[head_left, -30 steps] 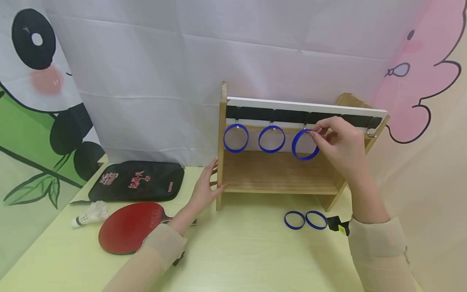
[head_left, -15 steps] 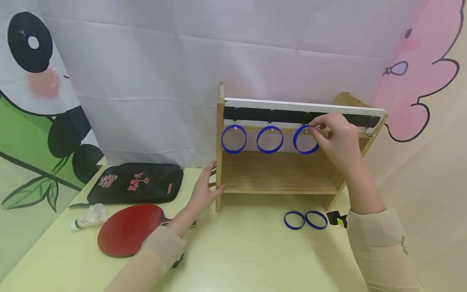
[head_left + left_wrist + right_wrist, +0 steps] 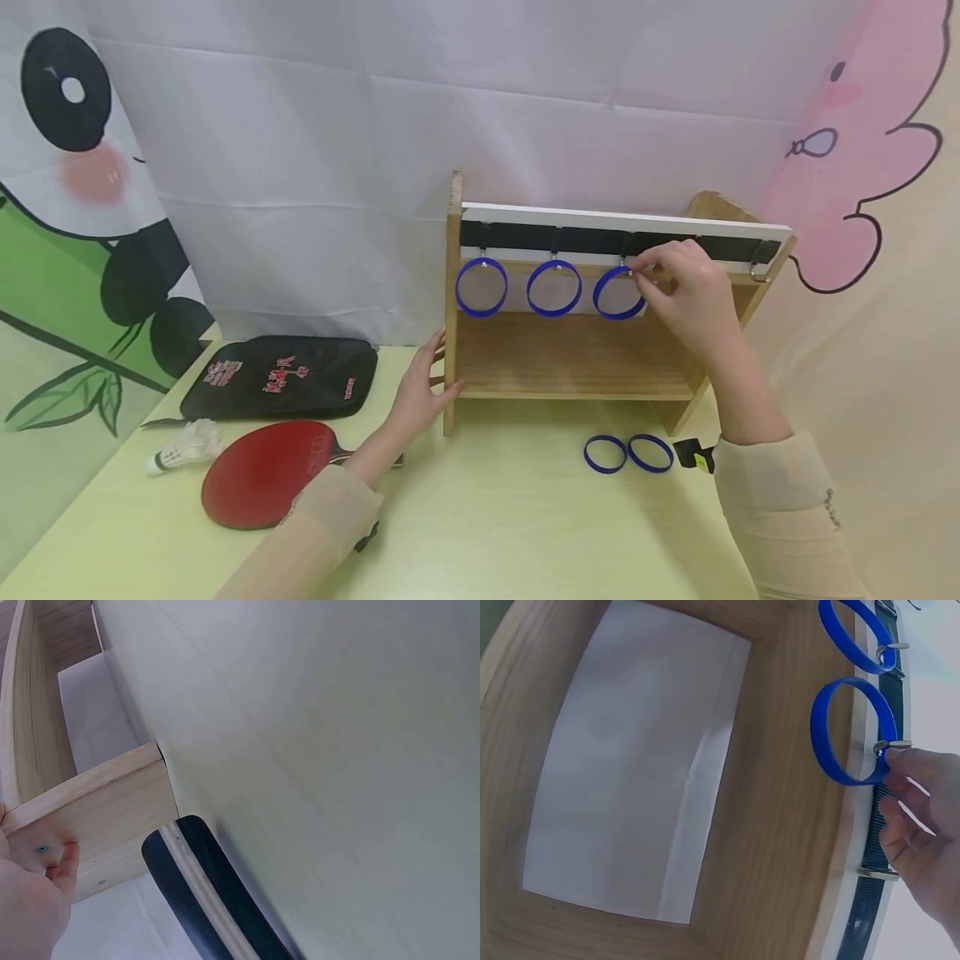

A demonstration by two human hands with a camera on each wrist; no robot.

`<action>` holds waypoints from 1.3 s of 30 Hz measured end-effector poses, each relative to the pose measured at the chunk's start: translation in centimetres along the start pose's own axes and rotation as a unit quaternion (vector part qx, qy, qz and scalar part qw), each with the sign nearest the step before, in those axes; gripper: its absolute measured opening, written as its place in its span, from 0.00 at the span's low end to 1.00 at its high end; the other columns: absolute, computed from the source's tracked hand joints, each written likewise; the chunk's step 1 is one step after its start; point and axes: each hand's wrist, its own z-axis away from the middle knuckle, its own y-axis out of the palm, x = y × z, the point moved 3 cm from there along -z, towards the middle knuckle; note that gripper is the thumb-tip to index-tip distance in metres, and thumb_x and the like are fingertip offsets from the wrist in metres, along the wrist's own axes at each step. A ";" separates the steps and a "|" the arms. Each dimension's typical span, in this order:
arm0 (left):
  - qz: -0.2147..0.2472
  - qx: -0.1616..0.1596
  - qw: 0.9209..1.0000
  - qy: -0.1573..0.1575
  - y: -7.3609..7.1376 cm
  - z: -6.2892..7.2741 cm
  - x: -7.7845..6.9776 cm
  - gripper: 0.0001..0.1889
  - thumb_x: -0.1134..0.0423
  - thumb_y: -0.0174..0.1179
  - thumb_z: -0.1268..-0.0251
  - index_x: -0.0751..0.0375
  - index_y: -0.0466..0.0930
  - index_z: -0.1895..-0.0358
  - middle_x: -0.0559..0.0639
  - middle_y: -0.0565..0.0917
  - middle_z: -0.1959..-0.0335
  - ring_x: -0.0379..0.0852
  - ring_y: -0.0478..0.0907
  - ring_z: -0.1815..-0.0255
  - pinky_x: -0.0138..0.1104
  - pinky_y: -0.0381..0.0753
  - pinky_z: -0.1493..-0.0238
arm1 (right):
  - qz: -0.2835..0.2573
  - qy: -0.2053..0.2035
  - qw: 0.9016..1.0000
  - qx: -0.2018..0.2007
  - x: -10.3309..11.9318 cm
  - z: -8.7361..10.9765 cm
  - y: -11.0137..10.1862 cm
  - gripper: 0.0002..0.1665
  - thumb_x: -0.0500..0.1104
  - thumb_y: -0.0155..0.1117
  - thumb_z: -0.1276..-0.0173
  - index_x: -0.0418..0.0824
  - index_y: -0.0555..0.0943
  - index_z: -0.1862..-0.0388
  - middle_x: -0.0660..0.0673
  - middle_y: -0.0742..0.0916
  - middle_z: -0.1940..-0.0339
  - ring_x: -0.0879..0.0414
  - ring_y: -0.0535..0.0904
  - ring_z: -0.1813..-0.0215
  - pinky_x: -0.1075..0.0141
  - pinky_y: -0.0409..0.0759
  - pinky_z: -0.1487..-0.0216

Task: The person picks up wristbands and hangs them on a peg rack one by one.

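Plainly, the right hand [image 3: 693, 296] was pinching one blue band [image 3: 598, 302] between thumb and forefinger, the band sitting just left of the fingertips, at the third hook [image 3: 892, 744] from the left along the dark strip on the wooden shelf's upper rail. The hook's curve met the band right beside the pinch; whether the band's weight rested on it, I could not tell. The left hand [image 3: 417, 396] was spread against the left end of the wooden shelf [image 3: 570, 354], thumb over the panel's front edge and fingers on its outer face. Left of the pinched band, a second band [image 3: 555, 313] and a third band [image 3: 482, 314] hung from the first two hooks, well apart from both hands. Two more bands [image 3: 605, 471] lay flat side by side on the table [image 3: 525, 517], in front of the shelf's right foot and below the right hand. Toward the table's left edge lay a red bat [image 3: 262, 479] and a shuttlecock [image 3: 187, 447], with a black case [image 3: 281, 377] near the far left corner.
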 end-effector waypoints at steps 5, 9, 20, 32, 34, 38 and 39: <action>-0.003 -0.004 1.000 0.003 0.0 0.1 0.0 0.47 0.69 0.66 0.44 0.43 0.46 0.25 0.57 0.63 0.32 0.58 0.66 0.34 0.46 0.83 0.49 | 0.000 -0.008 1.000 0.004 0.7 -0.1 -0.8 0.06 0.29 0.68 0.44 0.37 0.83 0.67 0.45 0.86 0.69 0.54 0.74 0.64 0.83 0.69 0.70; -0.003 -0.006 1.000 0.008 0.1 0.0 -0.1 0.47 0.69 0.66 0.44 0.44 0.47 0.25 0.58 0.63 0.32 0.59 0.67 0.35 0.45 0.83 0.50 | -0.013 -0.019 1.000 -0.009 1.2 0.1 -1.6 0.07 0.29 0.70 0.46 0.37 0.84 0.68 0.45 0.87 0.70 0.54 0.74 0.65 0.79 0.68 0.70; -0.009 -0.007 1.000 0.010 -0.1 0.1 0.0 0.47 0.68 0.66 0.44 0.43 0.46 0.25 0.58 0.63 0.33 0.58 0.67 0.35 0.43 0.84 0.50 | 0.006 -0.068 0.998 0.016 2.2 2.6 -2.6 0.11 0.32 0.72 0.50 0.38 0.84 0.66 0.47 0.83 0.71 0.60 0.64 0.71 0.77 0.58 0.75; -0.014 -0.009 1.000 0.010 -0.2 -0.1 0.2 0.47 0.68 0.65 0.43 0.44 0.46 0.25 0.58 0.63 0.32 0.58 0.67 0.35 0.45 0.83 0.50 | -0.018 -0.089 0.995 0.040 0.7 5.9 -2.6 0.26 0.61 0.52 0.31 0.41 0.85 0.65 0.49 0.85 0.70 0.66 0.65 0.70 0.80 0.61 0.78; -0.014 -0.010 1.000 0.013 -0.1 0.0 0.3 0.47 0.68 0.66 0.43 0.45 0.46 0.25 0.59 0.63 0.32 0.58 0.67 0.35 0.42 0.84 0.50 | -0.028 -0.091 0.994 0.053 0.4 6.8 -2.3 0.25 0.60 0.52 0.31 0.42 0.85 0.65 0.50 0.86 0.69 0.67 0.66 0.69 0.81 0.62 0.77; -0.016 -0.011 1.000 0.017 0.0 0.1 0.3 0.47 0.68 0.66 0.44 0.44 0.47 0.25 0.58 0.64 0.33 0.58 0.68 0.36 0.39 0.84 0.51 | -0.054 -0.085 0.991 0.085 -0.3 8.9 -1.6 0.24 0.59 0.52 0.30 0.42 0.84 0.64 0.52 0.86 0.67 0.67 0.69 0.66 0.81 0.66 0.75; -0.016 -0.011 1.000 0.017 0.0 0.0 0.3 0.47 0.67 0.66 0.44 0.44 0.47 0.25 0.58 0.64 0.33 0.58 0.68 0.35 0.39 0.84 0.51 | -0.056 -0.080 0.991 0.096 -0.6 9.4 -1.4 0.24 0.60 0.51 0.30 0.43 0.84 0.64 0.52 0.86 0.67 0.67 0.69 0.66 0.81 0.66 0.75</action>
